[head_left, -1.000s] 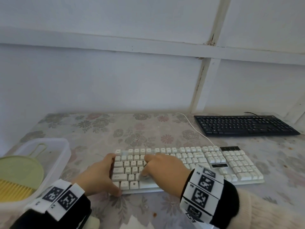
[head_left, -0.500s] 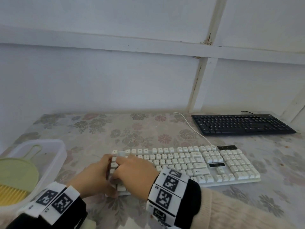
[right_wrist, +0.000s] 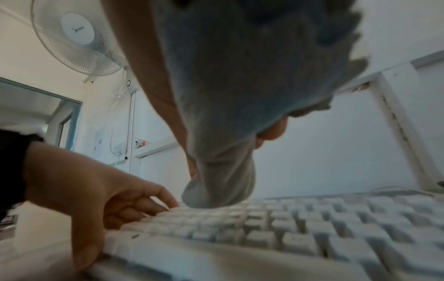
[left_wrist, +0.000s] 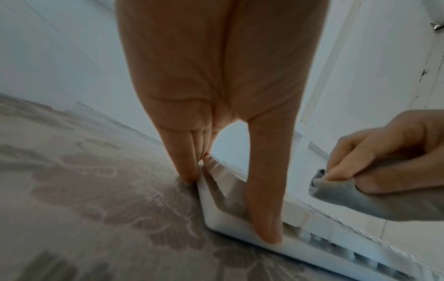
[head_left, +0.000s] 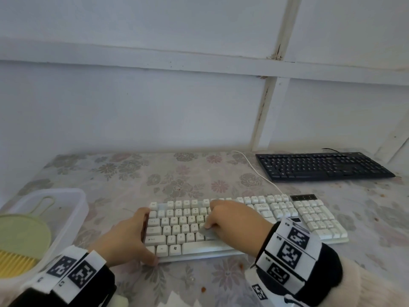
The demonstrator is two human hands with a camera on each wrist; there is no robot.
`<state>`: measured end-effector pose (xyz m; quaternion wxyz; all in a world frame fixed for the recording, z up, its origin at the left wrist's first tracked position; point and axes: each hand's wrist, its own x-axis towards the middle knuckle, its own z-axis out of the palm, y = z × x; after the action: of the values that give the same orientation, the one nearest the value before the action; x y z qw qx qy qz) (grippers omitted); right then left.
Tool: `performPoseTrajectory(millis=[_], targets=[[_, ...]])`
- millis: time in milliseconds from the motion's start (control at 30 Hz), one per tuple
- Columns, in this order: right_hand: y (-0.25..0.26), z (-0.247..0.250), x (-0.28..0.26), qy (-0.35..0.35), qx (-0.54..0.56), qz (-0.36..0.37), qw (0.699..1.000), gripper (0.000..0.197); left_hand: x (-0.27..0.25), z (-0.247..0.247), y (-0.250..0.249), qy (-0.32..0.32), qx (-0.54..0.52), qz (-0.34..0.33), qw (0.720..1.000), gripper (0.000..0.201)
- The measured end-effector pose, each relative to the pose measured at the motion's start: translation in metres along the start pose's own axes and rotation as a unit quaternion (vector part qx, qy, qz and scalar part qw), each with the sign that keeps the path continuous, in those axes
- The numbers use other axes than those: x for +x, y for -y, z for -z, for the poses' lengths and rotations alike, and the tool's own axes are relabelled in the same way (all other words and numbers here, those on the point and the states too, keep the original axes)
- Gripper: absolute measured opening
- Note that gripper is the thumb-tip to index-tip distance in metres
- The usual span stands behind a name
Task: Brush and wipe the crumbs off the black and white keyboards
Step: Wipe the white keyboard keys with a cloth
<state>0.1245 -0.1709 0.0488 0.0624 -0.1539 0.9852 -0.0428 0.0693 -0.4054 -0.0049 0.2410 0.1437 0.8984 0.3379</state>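
The white keyboard (head_left: 309, 218) lies on the floral table in front of me. My left hand (head_left: 130, 235) holds its left end, fingers down the side edge and thumb (left_wrist: 264, 190) on the front corner. My right hand (head_left: 234, 222) rests on the left-middle keys and grips a bunched grey cloth (head_left: 209, 233), which touches the keycaps. In the right wrist view the cloth (right_wrist: 240, 95) hangs from the palm over the keys (right_wrist: 312, 237). The black keyboard (head_left: 321, 166) sits untouched at the back right.
A clear plastic tub (head_left: 73, 202) at the left holds a green dustpan (head_left: 22, 235) and a yellow brush (head_left: 15, 262). The white cable (head_left: 254, 169) runs back towards the wall. Brown crumbs (head_left: 203, 289) dot the tablecloth near the front edge.
My right hand slid the cloth left to the keyboard's end, against my left hand, then back right over the left-middle keys. The left hand kept its hold.
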Motion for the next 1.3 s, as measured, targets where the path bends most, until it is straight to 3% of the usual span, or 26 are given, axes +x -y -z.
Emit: performPoseTrajectory(millis=[100,167,233,367,500,667,867,1000,1300], targets=[[0.006,-0.006,0.001,-0.02,0.037,0.044,0.998,0.024,0.001,0.0,0.001,0.001,-0.009,-0.002,1.0,0.104],[0.005,-0.017,-0.003,-0.016,0.028,0.056,0.998,0.032,0.0,0.0,0.002,0.002,-0.011,-0.002,1.0,0.104],[-0.006,-0.024,-0.011,-0.026,0.023,0.041,0.999,0.038,0.0,0.0,0.002,0.004,-0.015,-0.003,1.0,0.104],[-0.034,-0.021,-0.028,-0.03,0.02,0.004,0.999,0.03,0.0,0.0,0.003,0.003,-0.008,-0.002,1.0,0.105],[-0.048,-0.016,-0.04,-0.009,0.003,-0.03,0.999,0.021,0.001,0.0,0.003,0.004,-0.006,-0.002,1.0,0.106],[-0.055,0.004,-0.037,0.025,-0.005,-0.056,0.998,0.025,0.0,0.0,0.002,0.005,-0.005,-0.003,1.0,0.106],[-0.026,0.007,-0.02,-0.019,0.08,0.024,0.996,0.025,0.0,0.0,0.0,0.002,0.003,0.0,1.0,0.109],[-0.021,-0.013,-0.024,-0.02,0.022,0.059,0.998,0.03,0.0,0.0,0.001,0.002,0.006,0.0,1.0,0.112],[-0.07,0.001,-0.058,0.011,-0.02,-0.062,0.998,0.027,-0.001,0.001,-0.001,0.002,0.011,-0.002,1.0,0.107]])
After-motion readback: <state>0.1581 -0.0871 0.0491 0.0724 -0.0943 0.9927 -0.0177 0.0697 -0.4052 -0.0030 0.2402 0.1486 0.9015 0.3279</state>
